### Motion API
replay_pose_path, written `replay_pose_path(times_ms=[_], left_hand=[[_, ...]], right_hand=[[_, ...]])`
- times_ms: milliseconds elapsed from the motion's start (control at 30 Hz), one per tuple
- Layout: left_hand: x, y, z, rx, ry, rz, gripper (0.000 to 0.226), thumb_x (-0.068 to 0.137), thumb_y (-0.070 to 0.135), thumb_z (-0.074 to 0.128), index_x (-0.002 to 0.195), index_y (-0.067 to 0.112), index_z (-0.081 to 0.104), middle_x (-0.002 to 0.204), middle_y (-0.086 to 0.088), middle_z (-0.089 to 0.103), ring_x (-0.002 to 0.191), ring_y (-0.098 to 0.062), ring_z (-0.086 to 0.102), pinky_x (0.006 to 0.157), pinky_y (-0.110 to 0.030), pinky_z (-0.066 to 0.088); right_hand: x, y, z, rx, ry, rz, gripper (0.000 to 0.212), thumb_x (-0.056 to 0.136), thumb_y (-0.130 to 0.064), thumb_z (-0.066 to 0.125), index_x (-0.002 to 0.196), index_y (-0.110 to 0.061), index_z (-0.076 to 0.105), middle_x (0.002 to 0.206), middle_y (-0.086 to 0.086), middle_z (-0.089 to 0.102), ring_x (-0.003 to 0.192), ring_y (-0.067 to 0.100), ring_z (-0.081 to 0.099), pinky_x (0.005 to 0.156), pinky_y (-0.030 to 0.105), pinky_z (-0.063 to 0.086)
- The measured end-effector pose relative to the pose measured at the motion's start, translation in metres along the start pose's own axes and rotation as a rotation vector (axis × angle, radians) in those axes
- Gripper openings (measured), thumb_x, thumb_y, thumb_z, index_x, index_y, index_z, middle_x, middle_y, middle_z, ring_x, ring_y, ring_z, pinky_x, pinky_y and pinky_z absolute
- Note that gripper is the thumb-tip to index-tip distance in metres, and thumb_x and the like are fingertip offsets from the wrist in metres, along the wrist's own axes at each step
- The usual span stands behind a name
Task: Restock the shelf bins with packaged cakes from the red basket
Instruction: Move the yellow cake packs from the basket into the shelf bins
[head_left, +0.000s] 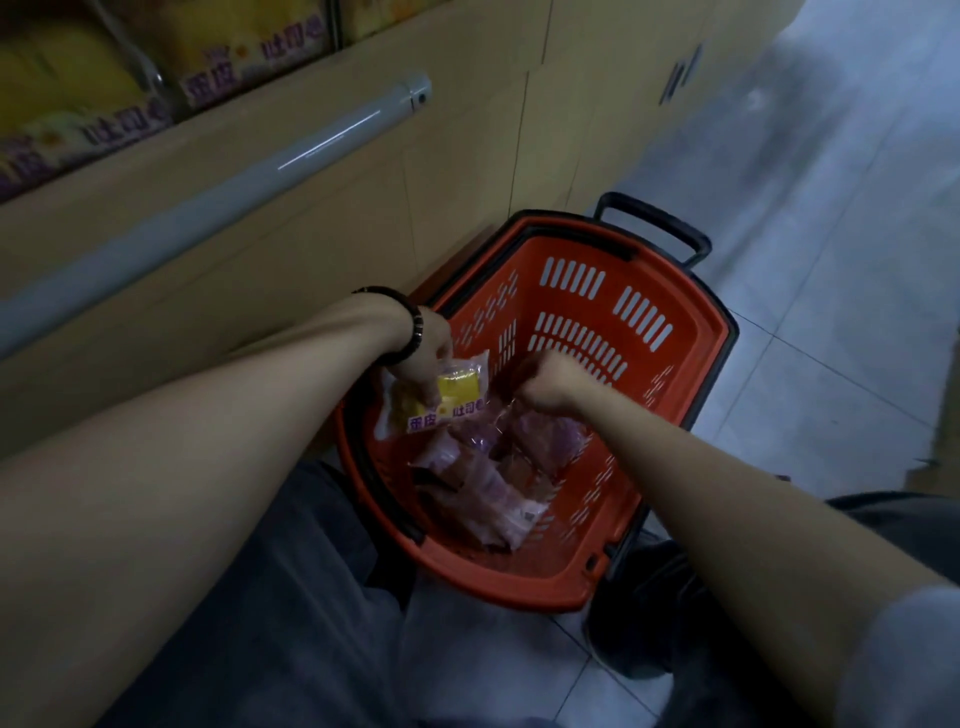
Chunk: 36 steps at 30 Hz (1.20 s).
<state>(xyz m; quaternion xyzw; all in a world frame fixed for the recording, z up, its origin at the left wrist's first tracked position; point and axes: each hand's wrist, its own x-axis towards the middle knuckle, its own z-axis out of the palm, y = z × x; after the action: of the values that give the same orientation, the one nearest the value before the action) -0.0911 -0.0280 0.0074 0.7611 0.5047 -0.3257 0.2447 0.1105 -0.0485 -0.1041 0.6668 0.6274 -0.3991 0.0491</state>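
The red basket (670, 332) stands on the floor in front of me. Both my hands reach into it. My left hand (431, 358), with a dark bead bracelet at the wrist, grips a yellow packaged cake (452, 395) with purple lettering, lifted at the basket's left side. My right hand (550, 382) is curled into a fist above several pink-purple packaged cakes (488, 478) lying on the basket's bottom; whether it pinches a wrapper is hidden. Shelf bins (218, 67) at upper left hold yellow packaged cakes of the same kind.
A grey tube light (249, 182) runs under the shelf edge. Beige cabinet doors (467, 171) stand behind the basket. The basket's black pull handle (654, 218) sticks out at the far side. Pale tiled floor (831, 312) stretches to the right. My knees in dark trousers flank the basket.
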Motion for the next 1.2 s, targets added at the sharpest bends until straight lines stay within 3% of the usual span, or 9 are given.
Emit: replay_pose_path(times_ms=[167,333,500,667,733,833,900,1067,1200], left_hand=[[-0.005,-0.017,-0.005,-0.130,0.022,-0.004,0.049,0.083,0.038,0.083,0.127,0.022,0.067,0.118,0.003,0.066,0.108,-0.018,0.064,0.092,-0.035,0.055],[-0.007,-0.021,-0.004,-0.186,0.013,0.013,0.046,0.086,0.030,0.082,0.128,0.018,0.065,0.117,0.000,0.071,0.105,-0.019,0.068,0.092,-0.036,0.057],[-0.010,-0.023,-0.006,-0.202,0.000,0.022,0.045,0.087,0.034,0.080,0.127,0.021,0.065,0.118,0.002,0.067,0.107,-0.018,0.065,0.097,-0.039,0.055],[-0.013,-0.021,-0.005,-0.196,0.023,0.015,0.037,0.092,0.033,0.075,0.125,0.019,0.065,0.116,0.000,0.068,0.109,-0.020,0.065,0.098,-0.041,0.054],[-0.015,-0.018,-0.006,-0.207,0.032,0.015,0.037,0.093,0.031,0.074,0.126,0.018,0.064,0.116,0.000,0.068,0.109,-0.021,0.065,0.096,-0.040,0.055],[-0.020,-0.016,-0.006,-0.231,0.041,0.008,0.035,0.094,0.028,0.073,0.125,0.018,0.064,0.116,-0.002,0.068,0.107,-0.022,0.066,0.096,-0.041,0.056],[-0.026,-0.016,-0.006,-0.250,0.058,-0.003,0.033,0.093,0.028,0.073,0.123,0.017,0.064,0.114,-0.002,0.068,0.105,-0.021,0.066,0.092,-0.039,0.056],[-0.040,-0.017,-0.004,-0.316,0.088,-0.045,0.035,0.094,0.024,0.073,0.125,0.014,0.060,0.119,-0.010,0.064,0.107,-0.029,0.068,0.092,-0.048,0.060],[-0.046,-0.022,-0.004,-0.525,0.123,-0.073,0.032,0.095,0.014,0.070,0.124,0.013,0.055,0.109,-0.013,0.057,0.092,-0.037,0.070,0.069,-0.052,0.064]], right_hand=[[0.007,-0.010,0.074,-0.378,-0.275,-0.082,0.057,0.090,-0.043,0.079,0.135,-0.010,0.066,0.131,0.010,0.069,0.113,0.027,0.069,0.082,0.025,0.050],[0.015,0.001,0.112,-0.449,-0.248,-0.060,0.061,0.094,-0.049,0.072,0.137,-0.006,0.064,0.141,0.016,0.064,0.127,0.030,0.063,0.097,0.029,0.049],[0.020,0.002,0.094,-0.402,-0.295,-0.071,0.054,0.094,-0.032,0.076,0.142,-0.013,0.060,0.141,0.009,0.063,0.125,0.025,0.063,0.100,0.027,0.048],[0.000,0.016,0.060,-0.093,-0.209,-0.036,0.052,0.094,-0.019,0.072,0.144,-0.016,0.058,0.132,0.013,0.067,0.103,0.023,0.066,0.080,0.029,0.055],[-0.008,0.026,0.047,0.038,-0.146,-0.067,0.050,0.090,-0.021,0.070,0.139,-0.017,0.062,0.125,0.014,0.070,0.101,0.026,0.069,0.083,0.035,0.059],[-0.026,0.030,0.025,0.238,-0.208,-0.038,0.022,0.103,-0.010,0.058,0.124,-0.014,0.061,0.106,0.023,0.072,0.087,0.039,0.075,0.069,0.048,0.065],[-0.044,0.025,0.007,0.408,-0.241,-0.028,0.012,0.107,-0.011,0.055,0.119,-0.009,0.059,0.096,0.026,0.069,0.073,0.039,0.075,0.057,0.047,0.065],[-0.087,0.013,-0.040,0.590,-0.256,-0.203,0.024,0.103,0.003,0.042,0.103,0.001,0.066,0.082,0.014,0.070,0.064,0.023,0.069,0.055,0.034,0.060],[-0.108,0.010,-0.070,0.726,-0.138,-0.275,0.027,0.082,-0.028,0.063,0.091,-0.004,0.070,0.086,0.020,0.058,0.072,0.031,0.050,0.058,0.031,0.042]])
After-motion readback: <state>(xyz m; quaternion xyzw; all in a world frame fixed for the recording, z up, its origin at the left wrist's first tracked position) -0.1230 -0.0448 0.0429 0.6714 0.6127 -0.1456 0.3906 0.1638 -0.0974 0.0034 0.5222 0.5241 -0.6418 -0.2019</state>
